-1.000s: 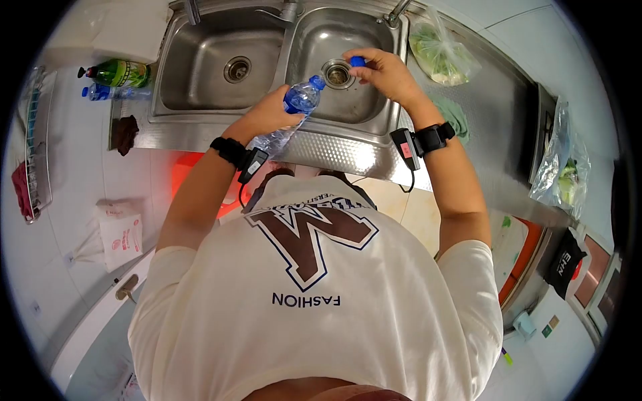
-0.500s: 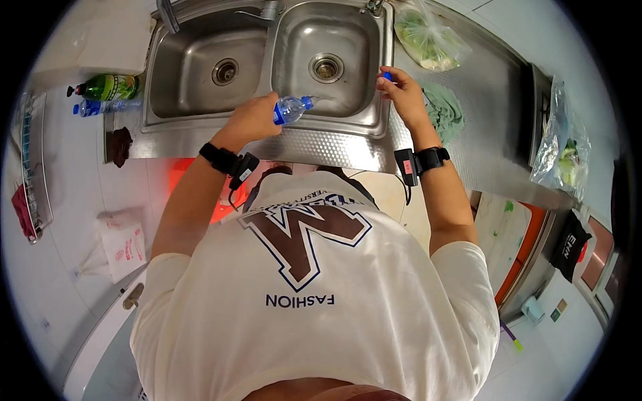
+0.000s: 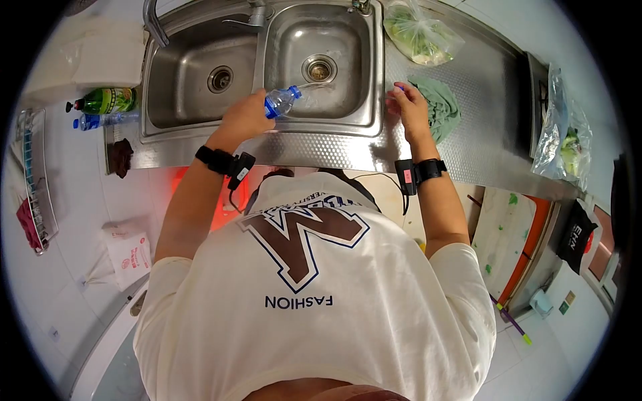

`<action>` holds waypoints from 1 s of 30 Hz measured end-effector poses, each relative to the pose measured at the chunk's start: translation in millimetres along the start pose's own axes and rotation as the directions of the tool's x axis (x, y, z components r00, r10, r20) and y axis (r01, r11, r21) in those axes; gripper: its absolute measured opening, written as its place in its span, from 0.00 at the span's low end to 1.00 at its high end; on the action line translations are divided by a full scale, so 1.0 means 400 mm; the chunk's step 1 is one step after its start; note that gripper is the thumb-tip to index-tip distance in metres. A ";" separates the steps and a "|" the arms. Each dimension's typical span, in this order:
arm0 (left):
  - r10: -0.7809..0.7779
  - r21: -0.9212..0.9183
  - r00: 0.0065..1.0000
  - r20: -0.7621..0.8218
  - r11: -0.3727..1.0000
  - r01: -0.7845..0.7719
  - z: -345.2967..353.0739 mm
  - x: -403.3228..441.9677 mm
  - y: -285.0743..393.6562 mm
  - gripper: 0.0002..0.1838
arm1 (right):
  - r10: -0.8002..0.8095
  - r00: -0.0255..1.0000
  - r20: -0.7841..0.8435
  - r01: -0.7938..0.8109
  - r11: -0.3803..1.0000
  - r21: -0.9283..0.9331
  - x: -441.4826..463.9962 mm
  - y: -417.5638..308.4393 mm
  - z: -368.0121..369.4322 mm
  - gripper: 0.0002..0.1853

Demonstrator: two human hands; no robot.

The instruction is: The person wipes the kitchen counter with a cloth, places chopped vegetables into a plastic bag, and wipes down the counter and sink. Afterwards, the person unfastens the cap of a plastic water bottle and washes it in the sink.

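Note:
My left hand (image 3: 242,120) is closed around a clear plastic bottle (image 3: 282,101) with a blue label. The bottle is tipped over the front of the right sink basin (image 3: 348,40), its uncapped mouth pointing right, and a thin stream of water runs from it towards the drain (image 3: 319,69). My right hand (image 3: 409,109) is over the counter just right of the basin, beside a crumpled green cloth (image 3: 441,110). Its fingers are pinched on a small blue bottle cap (image 3: 399,86), mostly hidden by them.
The left basin (image 3: 180,87) has a faucet (image 3: 155,27) above it. A green bottle (image 3: 110,100) and another clear bottle (image 3: 107,120) lie at the left. A plastic bag of greens (image 3: 421,37) sits at the back right. A dark brown cloth (image 3: 122,157) hangs at the counter's front edge.
My right hand has moved from the basin's right rim to the counter beside the green cloth. My left hand still holds the tilted bottle. The view has shifted slightly.

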State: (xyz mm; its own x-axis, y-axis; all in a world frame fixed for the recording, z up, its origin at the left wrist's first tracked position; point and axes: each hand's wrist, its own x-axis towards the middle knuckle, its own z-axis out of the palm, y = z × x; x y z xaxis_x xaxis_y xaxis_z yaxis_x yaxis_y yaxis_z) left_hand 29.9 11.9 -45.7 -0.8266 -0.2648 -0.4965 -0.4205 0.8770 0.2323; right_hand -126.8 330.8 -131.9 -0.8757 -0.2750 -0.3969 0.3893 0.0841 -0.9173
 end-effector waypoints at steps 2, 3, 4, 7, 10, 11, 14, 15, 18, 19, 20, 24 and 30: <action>0.011 -0.004 1.000 0.009 1.000 -0.011 -0.005 0.001 -0.010 0.25 | 0.011 0.999 -0.044 -0.009 0.999 0.048 0.005 0.032 -0.005 0.16; 0.023 -0.009 1.000 0.017 1.000 -0.023 -0.008 0.000 -0.010 0.25 | -0.032 0.996 -0.081 0.028 0.998 -0.048 0.007 0.052 -0.010 0.17; 0.021 -0.006 1.000 0.016 1.000 -0.021 -0.013 0.000 -0.007 0.25 | -0.079 0.990 -0.113 0.062 0.988 -0.145 0.009 0.072 -0.012 0.18; -0.003 -0.024 1.000 0.020 1.000 0.004 -0.022 0.007 0.002 0.25 | -0.080 0.982 -0.171 0.039 0.972 -0.233 0.006 0.108 -0.012 0.19; 0.054 -0.031 0.997 -0.053 0.998 -0.056 -0.030 0.035 0.000 0.26 | -0.097 0.969 -0.229 0.054 0.980 -0.189 0.002 0.112 -0.011 0.18; 0.057 -0.057 0.991 -0.118 0.996 -0.064 -0.039 0.044 0.003 0.25 | -0.099 0.968 -0.230 0.057 0.981 -0.184 0.000 0.119 -0.007 0.18; 0.016 -0.076 0.975 -0.222 0.997 -0.034 -0.076 0.083 0.006 0.26 | -0.622 0.759 -0.189 0.324 0.614 -0.720 -0.006 0.179 0.018 0.18; -0.027 -0.074 0.966 -0.257 0.997 0.008 -0.090 0.097 0.006 0.27 | -0.584 0.802 -0.126 0.312 0.589 -0.746 -0.024 0.163 0.034 0.18; -0.106 -0.149 0.950 -0.294 0.987 0.064 -0.145 0.120 0.001 0.29 | -0.586 0.810 -0.022 0.339 0.500 -0.797 -0.026 0.150 0.042 0.18; -0.104 -0.147 0.949 -0.296 0.987 0.063 -0.161 0.122 0.002 0.29 | -0.598 0.801 -0.034 0.337 0.498 -0.799 -0.019 0.157 0.039 0.17; -0.159 -0.118 0.934 -0.321 0.985 0.127 -0.176 0.123 0.002 0.29 | -0.611 0.791 -0.044 0.336 0.494 -0.802 -0.013 0.159 0.038 0.17; -0.212 -0.018 0.911 -0.354 0.975 0.220 -0.192 0.109 -0.029 0.29 | -0.601 0.798 -0.041 0.324 0.486 -0.812 -0.019 0.151 0.041 0.17; -0.185 -0.104 0.917 -0.353 0.982 0.158 -0.132 0.022 -0.086 0.28 | -0.608 0.793 -0.037 0.330 0.480 -0.813 -0.018 0.147 0.042 0.17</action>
State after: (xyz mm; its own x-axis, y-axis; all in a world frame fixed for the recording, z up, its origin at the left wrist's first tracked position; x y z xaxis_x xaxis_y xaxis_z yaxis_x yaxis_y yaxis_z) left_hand 17.5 -41.9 -14.1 -0.8125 -0.5463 -0.2034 -0.5822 0.7777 0.2370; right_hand -92.7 321.7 -182.3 -0.9417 -0.2341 0.2417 -0.3345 0.7280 -0.5984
